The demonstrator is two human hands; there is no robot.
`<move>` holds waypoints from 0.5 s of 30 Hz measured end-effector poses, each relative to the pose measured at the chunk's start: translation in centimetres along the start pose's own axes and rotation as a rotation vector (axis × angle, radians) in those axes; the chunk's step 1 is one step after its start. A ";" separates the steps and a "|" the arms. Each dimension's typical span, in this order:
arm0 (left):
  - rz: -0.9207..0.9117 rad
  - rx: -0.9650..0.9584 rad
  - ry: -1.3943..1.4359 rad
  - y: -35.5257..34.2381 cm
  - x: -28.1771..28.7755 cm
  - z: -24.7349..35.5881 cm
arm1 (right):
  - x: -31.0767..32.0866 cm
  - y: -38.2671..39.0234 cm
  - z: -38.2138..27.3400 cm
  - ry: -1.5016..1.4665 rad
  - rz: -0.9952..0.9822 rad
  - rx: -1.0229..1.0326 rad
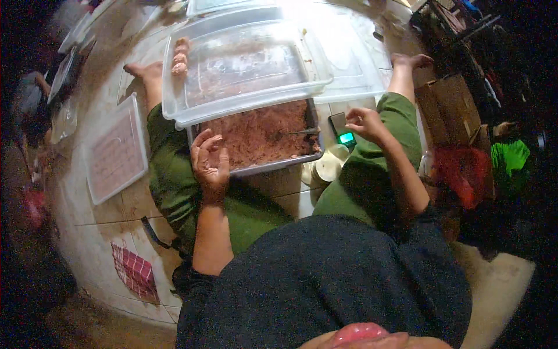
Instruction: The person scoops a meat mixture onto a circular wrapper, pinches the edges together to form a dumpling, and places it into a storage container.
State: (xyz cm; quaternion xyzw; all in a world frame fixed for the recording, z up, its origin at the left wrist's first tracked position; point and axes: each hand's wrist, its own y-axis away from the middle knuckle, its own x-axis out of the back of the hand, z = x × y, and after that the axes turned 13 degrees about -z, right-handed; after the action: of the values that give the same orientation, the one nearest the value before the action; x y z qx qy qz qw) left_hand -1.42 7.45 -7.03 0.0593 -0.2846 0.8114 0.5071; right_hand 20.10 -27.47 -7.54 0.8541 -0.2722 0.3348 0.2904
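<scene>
My left hand is held over the near left edge of a dark tray, its fingers apart and nothing seen in them. A reddish-brown, crumbly minced mass fills this tray, and a thin utensil lies at its right side. My right hand hovers beside a small digital scale with a lit green screen; its fingers are curled as in a pinch, and anything between them is too small to make out. Beyond the tray, a clear plastic container holds several pinkish lumps along its left side.
Pale round cups or bowls sit by my right thigh. A flat, pinkish lidded container lies on the tiles at left, with a checked cloth nearer. A cardboard box and a red bag stand at right. My legs flank the tray.
</scene>
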 end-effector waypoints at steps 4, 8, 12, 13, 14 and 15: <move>-0.010 -0.042 -0.191 -0.3 -0.8 -1.4 | -4.9 -4.6 7.9 -0.115 0.049 -0.163; 0.000 -0.060 -0.323 -0.3 -0.8 -1.6 | -6.5 -4.3 7.3 0.270 0.174 0.023; 0.045 0.001 -0.123 0.5 -1.1 -3.0 | -4.0 -2.2 4.8 0.009 0.103 -0.131; 0.051 0.060 -0.081 0.7 -1.2 -3.0 | -3.2 -1.3 5.0 -0.017 0.066 -0.176; 0.050 0.118 -0.036 0.6 -1.5 -2.8 | -3.8 -2.0 8.6 -0.293 0.071 -0.311; 0.015 0.075 -0.013 0.2 -1.9 -2.1 | -4.5 -2.7 12.5 -0.564 0.118 -0.453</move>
State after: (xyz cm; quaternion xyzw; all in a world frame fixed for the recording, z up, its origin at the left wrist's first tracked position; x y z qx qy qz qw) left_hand -0.31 6.94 -9.57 0.0815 -0.2578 0.8249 0.4964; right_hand 24.17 -32.88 -19.27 0.8097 -0.4577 0.0333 0.3658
